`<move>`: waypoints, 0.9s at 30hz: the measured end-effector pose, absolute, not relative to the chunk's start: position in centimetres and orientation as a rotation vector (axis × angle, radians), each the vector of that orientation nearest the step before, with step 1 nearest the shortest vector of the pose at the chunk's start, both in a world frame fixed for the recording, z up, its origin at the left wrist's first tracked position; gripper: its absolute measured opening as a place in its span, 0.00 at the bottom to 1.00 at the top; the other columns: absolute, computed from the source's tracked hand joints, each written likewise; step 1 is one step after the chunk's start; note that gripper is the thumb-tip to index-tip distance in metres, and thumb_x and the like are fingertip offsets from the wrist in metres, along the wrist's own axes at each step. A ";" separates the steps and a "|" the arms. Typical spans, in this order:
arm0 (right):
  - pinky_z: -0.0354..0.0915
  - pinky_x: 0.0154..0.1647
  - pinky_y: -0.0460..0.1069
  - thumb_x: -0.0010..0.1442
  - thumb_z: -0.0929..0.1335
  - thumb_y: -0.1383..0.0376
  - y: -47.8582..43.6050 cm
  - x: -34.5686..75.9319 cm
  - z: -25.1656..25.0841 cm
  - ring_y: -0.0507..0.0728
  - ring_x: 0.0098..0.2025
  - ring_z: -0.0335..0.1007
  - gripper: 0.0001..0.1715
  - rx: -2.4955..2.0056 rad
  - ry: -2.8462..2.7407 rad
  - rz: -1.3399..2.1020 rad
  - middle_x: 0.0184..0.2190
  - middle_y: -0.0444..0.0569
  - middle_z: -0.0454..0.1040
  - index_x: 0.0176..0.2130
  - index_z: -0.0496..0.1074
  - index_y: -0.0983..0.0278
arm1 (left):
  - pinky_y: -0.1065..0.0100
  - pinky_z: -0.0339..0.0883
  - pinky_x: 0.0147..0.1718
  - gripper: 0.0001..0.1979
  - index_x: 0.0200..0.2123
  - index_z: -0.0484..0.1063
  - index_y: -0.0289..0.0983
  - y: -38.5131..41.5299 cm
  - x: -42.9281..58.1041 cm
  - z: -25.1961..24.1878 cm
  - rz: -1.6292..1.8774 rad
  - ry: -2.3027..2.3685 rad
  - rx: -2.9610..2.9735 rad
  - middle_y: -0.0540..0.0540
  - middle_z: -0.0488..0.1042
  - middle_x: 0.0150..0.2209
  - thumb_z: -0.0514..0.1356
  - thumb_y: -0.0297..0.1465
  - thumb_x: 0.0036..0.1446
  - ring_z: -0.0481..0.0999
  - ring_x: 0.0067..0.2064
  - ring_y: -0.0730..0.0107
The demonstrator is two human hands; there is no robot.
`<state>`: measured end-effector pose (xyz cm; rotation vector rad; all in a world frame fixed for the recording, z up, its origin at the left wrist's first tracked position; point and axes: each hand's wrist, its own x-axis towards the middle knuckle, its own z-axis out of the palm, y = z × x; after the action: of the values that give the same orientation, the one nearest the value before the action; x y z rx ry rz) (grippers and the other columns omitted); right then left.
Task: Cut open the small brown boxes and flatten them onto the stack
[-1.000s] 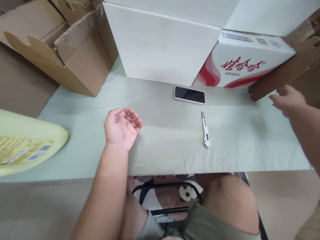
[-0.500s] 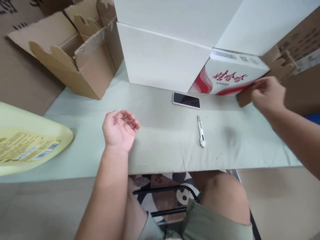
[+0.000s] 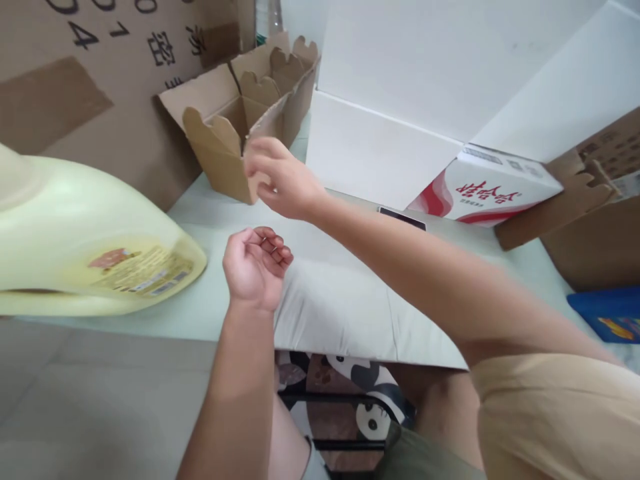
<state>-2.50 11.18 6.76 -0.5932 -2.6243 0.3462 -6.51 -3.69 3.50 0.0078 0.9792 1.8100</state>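
Note:
My left hand [image 3: 257, 267] rests palm up over the front part of the table, its fingers loosely curled and nothing in them. Reaching across to the left, my right hand [image 3: 283, 177] is in front of the near corner of an open cardboard box [image 3: 227, 163]. Its fingers are bent and apart, slightly blurred, and no object shows in them; whether they touch the box I cannot tell. A phone [image 3: 403, 219] lies on the table, partly covered by my right forearm. The box cutter is hidden behind that arm.
A large pale yellow jug [image 3: 125, 207] stands at the left. White panels [image 3: 380, 147] rise at the back, beside a red-and-white carton [image 3: 493, 187]. A brown cardboard box [image 3: 590, 227] and a blue packet [image 3: 607, 313] are at the right. The cloth-covered table's [image 3: 330, 300] front edge is near my knees.
My right hand has swung from the carton at the right across to the cardboard box at the left. My left hand stays palm up. The view has turned left.

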 end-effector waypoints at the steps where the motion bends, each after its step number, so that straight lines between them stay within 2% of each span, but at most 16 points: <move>1: 0.69 0.60 0.51 0.66 0.56 0.69 11.1 -4.3 7.4 0.55 0.66 0.73 0.20 -0.616 -2.627 0.341 0.72 0.58 0.60 0.47 0.73 0.72 | 0.73 0.66 0.23 0.11 0.23 0.68 0.38 -3.7 -6.8 3.4 1.828 0.976 0.009 0.50 0.65 0.21 0.57 0.38 0.53 0.66 0.20 0.75; 3: 0.66 0.63 0.55 0.65 0.51 0.66 11.2 -6.9 8.6 0.53 0.68 0.70 0.23 -0.786 -2.632 0.388 0.70 0.51 0.61 0.39 0.69 0.72 | 0.72 0.66 0.23 0.11 0.23 0.68 0.38 -3.7 -7.4 3.3 1.851 0.970 0.015 0.49 0.66 0.22 0.57 0.37 0.53 0.66 0.20 0.74; 4: 0.65 0.64 0.57 0.65 0.52 0.65 11.4 -7.8 9.1 0.53 0.67 0.70 0.20 -0.873 -2.652 0.429 0.67 0.49 0.65 0.35 0.67 0.70 | 0.71 0.66 0.23 0.10 0.24 0.68 0.38 -3.7 -7.7 3.3 1.853 0.968 0.020 0.49 0.66 0.22 0.57 0.38 0.53 0.66 0.21 0.73; 6: 0.68 0.64 0.58 0.64 0.60 0.65 11.7 -8.8 9.9 0.55 0.64 0.74 0.11 -1.021 -2.683 0.515 0.57 0.46 0.76 0.30 0.62 0.66 | 0.70 0.65 0.24 0.11 0.24 0.68 0.39 -3.6 -8.0 3.1 1.850 0.974 0.041 0.48 0.67 0.22 0.57 0.38 0.53 0.66 0.21 0.72; 9: 0.68 0.64 0.58 0.65 0.61 0.67 12.0 -8.5 9.8 0.55 0.59 0.77 0.13 -1.066 -2.681 0.552 0.41 0.42 0.79 0.27 0.60 0.65 | 0.68 0.65 0.25 0.11 0.24 0.67 0.39 -3.6 -8.0 2.7 1.888 1.005 0.094 0.48 0.66 0.22 0.58 0.39 0.54 0.66 0.23 0.71; 12: 0.66 0.67 0.53 0.67 0.61 0.68 11.7 -5.9 8.8 0.52 0.58 0.76 0.13 -1.013 -2.592 0.531 0.43 0.41 0.80 0.30 0.66 0.64 | 0.70 0.64 0.29 0.12 0.25 0.67 0.40 -3.7 -7.9 2.4 2.052 1.114 0.112 0.50 0.64 0.24 0.58 0.38 0.58 0.67 0.26 0.70; 14: 0.70 0.60 0.50 0.67 0.65 0.69 10.7 -2.4 8.0 0.52 0.50 0.77 0.09 -0.962 -2.457 0.529 0.43 0.43 0.81 0.33 0.69 0.63 | 0.71 0.64 0.32 0.10 0.26 0.65 0.41 -3.9 -7.8 2.2 2.224 1.262 0.098 0.51 0.64 0.25 0.57 0.35 0.60 0.68 0.29 0.70; 16: 0.71 0.46 0.49 0.66 0.68 0.68 9.0 2.4 7.4 0.52 0.36 0.73 0.10 -0.908 -2.292 0.543 0.35 0.44 0.78 0.31 0.68 0.62 | 0.72 0.64 0.37 0.08 0.27 0.64 0.41 -4.0 -7.8 2.1 2.383 1.416 0.103 0.51 0.65 0.29 0.57 0.30 0.60 0.70 0.35 0.70; 18: 0.65 0.34 0.49 0.65 0.70 0.65 6.6 8.0 6.9 0.51 0.28 0.65 0.14 -0.858 -2.133 0.515 0.27 0.42 0.72 0.28 0.65 0.61 | 0.70 0.65 0.44 0.05 0.31 0.66 0.42 -4.0 -7.7 2.0 2.460 1.494 0.148 0.51 0.70 0.35 0.57 0.28 0.59 0.73 0.43 0.70; 19: 0.62 0.32 0.49 0.64 0.70 0.64 5.2 10.8 6.7 0.51 0.27 0.62 0.17 -0.830 -2.081 0.479 0.24 0.41 0.68 0.27 0.63 0.60 | 0.69 0.65 0.48 0.03 0.33 0.68 0.42 -4.0 -7.6 1.9 2.464 1.484 0.189 0.51 0.72 0.39 0.57 0.28 0.59 0.74 0.47 0.69; 21: 0.55 0.27 0.49 0.63 0.71 0.64 2.5 16.1 6.2 0.50 0.24 0.56 0.20 -0.840 -1.992 0.378 0.21 0.40 0.62 0.25 0.60 0.60 | 0.66 0.67 0.52 0.04 0.38 0.72 0.43 -3.7 -7.0 1.5 2.401 1.380 0.345 0.50 0.76 0.47 0.58 0.31 0.60 0.75 0.56 0.66; 23: 0.54 0.25 0.49 0.63 0.72 0.66 0.2 20.2 5.4 0.50 0.23 0.56 0.19 -0.885 -1.950 0.326 0.21 0.40 0.63 0.25 0.61 0.60 | 0.63 0.69 0.56 0.08 0.41 0.74 0.45 -3.3 -5.8 1.1 2.268 1.246 0.572 0.48 0.78 0.52 0.60 0.40 0.62 0.76 0.60 0.61; 25: 0.57 0.25 0.50 0.63 0.72 0.67 -1.2 22.9 4.1 0.51 0.23 0.60 0.17 -0.888 -1.934 0.328 0.23 0.42 0.68 0.26 0.63 0.60 | 0.60 0.71 0.59 0.17 0.43 0.77 0.45 -2.9 -4.4 0.8 2.139 1.157 0.789 0.45 0.80 0.52 0.62 0.50 0.62 0.77 0.60 0.57; 27: 0.59 0.24 0.50 0.61 0.74 0.67 -1.8 24.4 2.5 0.51 0.24 0.61 0.13 -0.903 -1.888 0.335 0.30 0.45 0.73 0.29 0.67 0.59 | 0.58 0.71 0.62 0.23 0.41 0.80 0.43 -2.7 -3.0 0.5 2.047 1.134 0.952 0.43 0.82 0.48 0.62 0.57 0.61 0.80 0.57 0.55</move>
<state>24.37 -1.81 2.52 -0.9026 -1.8879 0.3354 -2.96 -2.67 0.54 0.9521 1.1343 2.0469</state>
